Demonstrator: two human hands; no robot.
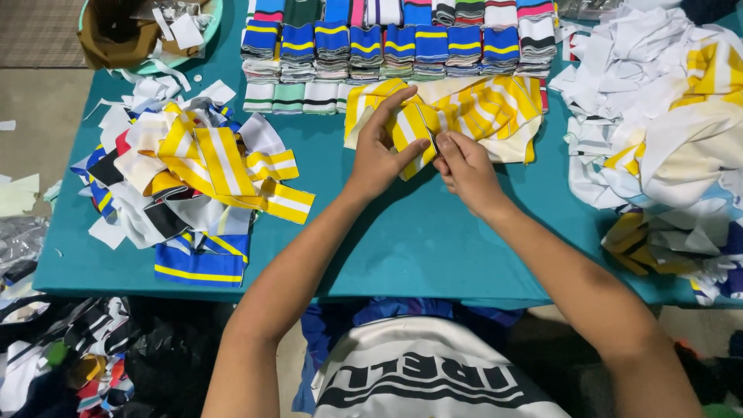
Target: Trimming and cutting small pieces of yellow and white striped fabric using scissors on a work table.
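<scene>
A yellow and white striped knit fabric piece [480,108] lies on the teal table [418,240] in front of me. My left hand [383,151] presses down on its near left part, thumb and fingers pinching a fold. My right hand [464,166] touches the same fold from the right and holds a small thin dark tool whose tip meets the fabric edge. Both hands meet at the cloth's near corner.
A heap of yellow, white, blue and black fabric scraps [186,178] lies at left. Rows of folded striped collars [395,42] line the far edge. A pile of white and yellow garments [665,139] fills the right. A green basin [147,31] sits far left.
</scene>
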